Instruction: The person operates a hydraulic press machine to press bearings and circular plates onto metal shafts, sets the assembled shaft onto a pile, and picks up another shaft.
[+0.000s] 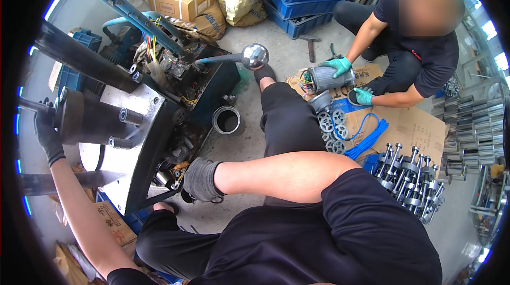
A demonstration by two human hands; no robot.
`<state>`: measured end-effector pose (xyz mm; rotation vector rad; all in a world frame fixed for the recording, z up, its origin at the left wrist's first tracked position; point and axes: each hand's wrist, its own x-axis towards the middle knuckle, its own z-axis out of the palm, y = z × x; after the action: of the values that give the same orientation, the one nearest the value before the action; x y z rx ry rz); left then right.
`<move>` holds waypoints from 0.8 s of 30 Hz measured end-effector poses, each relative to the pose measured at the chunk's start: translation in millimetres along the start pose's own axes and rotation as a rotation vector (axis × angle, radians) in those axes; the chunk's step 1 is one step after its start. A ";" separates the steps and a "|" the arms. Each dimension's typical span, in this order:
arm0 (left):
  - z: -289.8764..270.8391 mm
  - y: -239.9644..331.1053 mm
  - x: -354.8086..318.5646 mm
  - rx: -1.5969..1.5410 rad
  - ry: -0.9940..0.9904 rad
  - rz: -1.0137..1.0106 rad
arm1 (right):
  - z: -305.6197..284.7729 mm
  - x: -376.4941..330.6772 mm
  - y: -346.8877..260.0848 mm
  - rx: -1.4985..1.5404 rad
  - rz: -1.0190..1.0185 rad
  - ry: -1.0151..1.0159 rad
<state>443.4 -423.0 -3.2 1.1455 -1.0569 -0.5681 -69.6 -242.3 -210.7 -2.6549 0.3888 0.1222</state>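
Observation:
My left hand (pixel 48 132), in a dark glove, reaches up along the far left side of a press. Its fingers curl over a metal bar (pixel 35 105) beside the press's thick black cylinder (pixel 87 117). My right hand (pixel 201 179), in a dark grey glove, is low at the machine's near right edge with its fingers bent downward. A dark round rim (pixel 187 196) shows just under those fingers; what they hold is hidden. The press's pale metal plate (pixel 125 176) slopes between my hands. An open metal cylinder (pixel 228 120) stands on the floor past my right hand.
A lever with a shiny ball end (pixel 255 57) juts from the machine. A co-worker with green gloves (pixel 338 65) handles a motor housing (pixel 330 78) over cardboard. Bolted metal shafts (pixel 409 178), a blue cable (pixel 372 137), a hammer (pixel 311 47) and blue crates (pixel 297 6) lie around.

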 end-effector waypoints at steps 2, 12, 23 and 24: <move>3.7 2.8 -3.6 0.002 -0.007 0.017 | -3.3 -0.8 -0.1 0.009 -0.008 0.001; -101.4 24.7 31.2 0.343 -0.131 0.064 | -3.0 4.9 -9.2 0.003 -0.052 0.013; -68.1 -13.7 31.9 0.380 0.008 0.178 | 5.7 1.8 0.3 0.022 -0.015 0.085; -52.7 -18.1 27.3 0.329 -0.018 0.151 | 6.4 1.5 3.4 0.024 -0.003 0.083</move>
<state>504.6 -428.0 -11.8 1.3333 -1.2721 -0.2915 -69.3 -242.7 -218.0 -2.6430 0.4104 0.0061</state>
